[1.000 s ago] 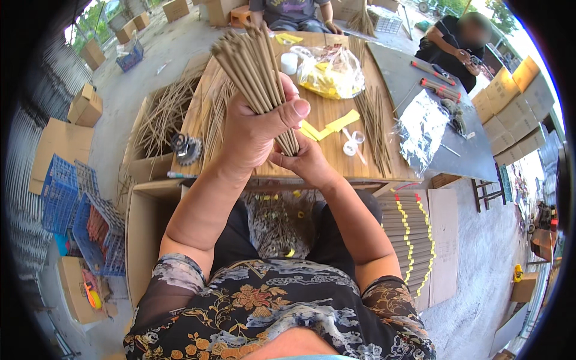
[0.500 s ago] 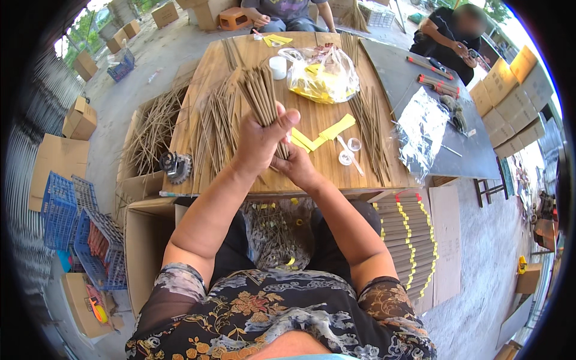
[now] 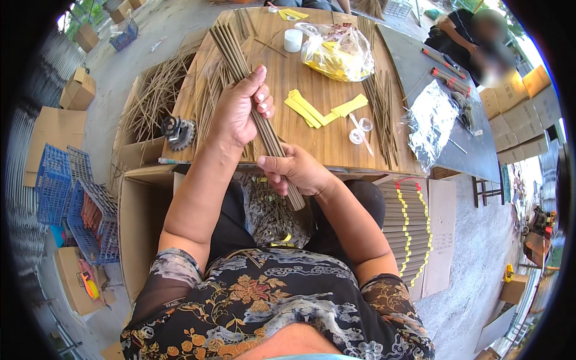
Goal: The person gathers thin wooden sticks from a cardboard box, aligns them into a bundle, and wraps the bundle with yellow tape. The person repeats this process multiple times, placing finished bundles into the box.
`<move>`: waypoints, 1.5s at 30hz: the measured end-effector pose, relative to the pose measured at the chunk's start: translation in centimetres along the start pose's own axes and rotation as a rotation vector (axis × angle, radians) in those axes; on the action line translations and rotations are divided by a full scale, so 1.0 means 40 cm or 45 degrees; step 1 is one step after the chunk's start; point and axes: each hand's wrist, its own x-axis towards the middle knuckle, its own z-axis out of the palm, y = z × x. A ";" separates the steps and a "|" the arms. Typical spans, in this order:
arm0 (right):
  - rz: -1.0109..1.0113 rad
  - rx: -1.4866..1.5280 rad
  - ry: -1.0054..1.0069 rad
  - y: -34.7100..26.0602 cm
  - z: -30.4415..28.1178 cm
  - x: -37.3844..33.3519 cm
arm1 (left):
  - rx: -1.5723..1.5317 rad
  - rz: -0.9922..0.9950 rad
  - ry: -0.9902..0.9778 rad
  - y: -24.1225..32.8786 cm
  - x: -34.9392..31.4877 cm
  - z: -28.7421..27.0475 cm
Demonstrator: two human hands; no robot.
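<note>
A bundle of thin brown incense sticks (image 3: pixel 268 135) slants across my front, its far end to the upper left and its near end over the table's front edge. My left hand (image 3: pixel 240 114) is wrapped round its middle, thumb pointing away from me. Lower down, my right hand (image 3: pixel 302 171) closes round the near end, with some stick ends jutting out below it. Loose sticks (image 3: pixel 211 99) lie on the wooden table (image 3: pixel 264 72) beside my left hand. Beyond my right hand are flat yellow strips (image 3: pixel 306 108) and small clear plastic lids (image 3: pixel 356 137).
A clear bag with yellow strips (image 3: pixel 339 60) and a white jar (image 3: pixel 293 40) stand farther back. More sticks (image 3: pixel 383 120) and crumpled foil (image 3: pixel 432 120) lie right. A stick-filled box (image 3: pixel 153 114) is left; banded bundles (image 3: pixel 408 234) lie lower right. People sit across and far right.
The bundle has gone from nearly upright, pointing at me, to a long slant, with its near end lower. My right hand has moved down along it; my left hand has shifted slightly left.
</note>
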 end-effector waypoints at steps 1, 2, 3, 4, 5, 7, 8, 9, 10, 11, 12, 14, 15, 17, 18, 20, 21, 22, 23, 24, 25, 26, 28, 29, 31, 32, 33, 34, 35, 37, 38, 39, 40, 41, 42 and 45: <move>-0.063 -0.186 0.148 0.005 0.011 0.005 | 0.049 0.059 0.120 -0.001 0.000 -0.003; -0.117 -0.356 0.235 0.008 0.019 0.011 | 0.099 0.117 0.242 -0.005 0.002 -0.002; -0.173 -0.527 0.320 0.009 0.025 0.017 | 0.148 0.174 0.363 -0.006 -0.001 -0.005; -0.234 -0.699 0.409 0.008 0.029 0.020 | 0.106 0.162 0.355 -0.003 -0.005 -0.007; -0.173 -0.719 0.394 0.001 0.038 0.018 | 0.063 0.151 0.347 0.000 -0.011 -0.009; 0.000 -0.373 0.187 0.011 0.048 0.008 | -0.114 0.068 0.240 0.006 -0.035 -0.021; 0.085 -0.199 0.087 0.017 0.053 0.003 | -0.153 0.054 0.152 0.008 -0.050 -0.041; 0.141 -0.080 0.012 0.024 0.054 0.002 | -0.191 0.042 0.064 0.005 -0.062 -0.067; 0.091 -0.224 0.072 0.034 0.061 0.007 | -0.231 0.030 -0.020 0.001 -0.075 -0.081; 0.041 -0.369 0.131 0.044 0.071 0.017 | -0.137 0.044 0.124 0.002 -0.085 -0.086; -0.010 -0.514 0.187 0.050 0.079 0.028 | -0.119 0.112 0.239 0.007 -0.084 -0.092; -0.079 -1.001 0.362 0.048 0.093 0.046 | -0.082 0.242 0.472 0.019 -0.082 -0.107; -0.114 -1.109 0.396 0.051 0.096 0.060 | -0.100 0.263 0.478 0.027 -0.087 -0.106; -0.022 -0.919 0.299 0.052 0.092 0.076 | -0.125 0.200 0.408 0.028 -0.094 -0.115; 0.050 -0.730 0.219 0.046 0.094 0.081 | -0.137 0.169 0.374 0.029 -0.096 -0.123; 0.191 -0.337 0.061 0.037 0.107 0.092 | -0.277 0.065 0.206 0.033 -0.099 -0.162; 0.210 -0.387 0.074 0.038 0.112 0.104 | -0.293 0.069 0.190 0.039 -0.095 -0.179; 0.228 -0.438 0.087 0.039 0.116 0.117 | -0.309 0.073 0.171 0.044 -0.091 -0.193; 0.246 -0.490 0.100 0.040 0.118 0.128 | -0.312 0.120 0.221 0.053 -0.096 -0.199; 0.247 -0.549 0.079 0.041 0.119 0.133 | -0.266 0.226 0.264 0.071 -0.097 -0.219; 0.253 -0.608 0.061 0.044 0.121 0.128 | -0.267 0.293 0.293 0.099 -0.100 -0.243; 0.258 -0.668 0.035 0.043 0.120 0.126 | -0.265 0.366 0.327 0.129 -0.104 -0.270; 0.333 -0.911 -0.041 0.029 0.097 0.117 | -0.390 0.490 0.353 0.175 -0.119 -0.327; 0.367 -0.993 -0.065 0.032 0.071 0.115 | -0.449 0.562 0.312 0.199 -0.134 -0.353; 0.321 -1.030 0.098 0.051 0.011 0.133 | -0.625 0.558 0.150 0.221 -0.146 -0.412; 0.097 -1.127 0.291 0.052 -0.013 0.163 | -0.667 0.553 0.110 0.225 -0.147 -0.422; 0.042 -1.203 0.462 0.046 -0.028 0.198 | -0.698 0.508 0.098 0.217 -0.144 -0.426; -0.023 -1.273 0.632 0.039 -0.037 0.235 | -0.721 0.464 0.084 0.209 -0.135 -0.422; 0.002 -1.396 0.688 0.028 -0.032 0.267 | -0.701 0.446 0.107 0.206 -0.130 -0.417; 0.052 -1.640 0.800 0.011 -0.013 0.326 | -0.679 0.387 0.141 0.200 -0.121 -0.419; 0.046 -1.738 0.797 0.017 -0.020 0.350 | -0.680 0.368 0.137 0.194 -0.117 -0.423; 0.041 -1.836 0.793 0.031 -0.037 0.371 | -0.678 0.357 0.145 0.189 -0.113 -0.423; 0.036 -1.936 0.784 0.040 -0.047 0.388 | -0.678 0.348 0.155 0.182 -0.111 -0.424; 0.062 -2.002 0.785 0.045 -0.057 0.398 | -0.677 0.338 0.165 0.177 -0.109 -0.424; 0.032 -2.022 0.784 0.049 -0.066 0.403 | -0.671 0.346 0.180 0.173 -0.107 -0.420; -0.063 -2.025 0.813 0.065 -0.088 0.413 | -0.644 0.342 0.222 0.169 -0.108 -0.413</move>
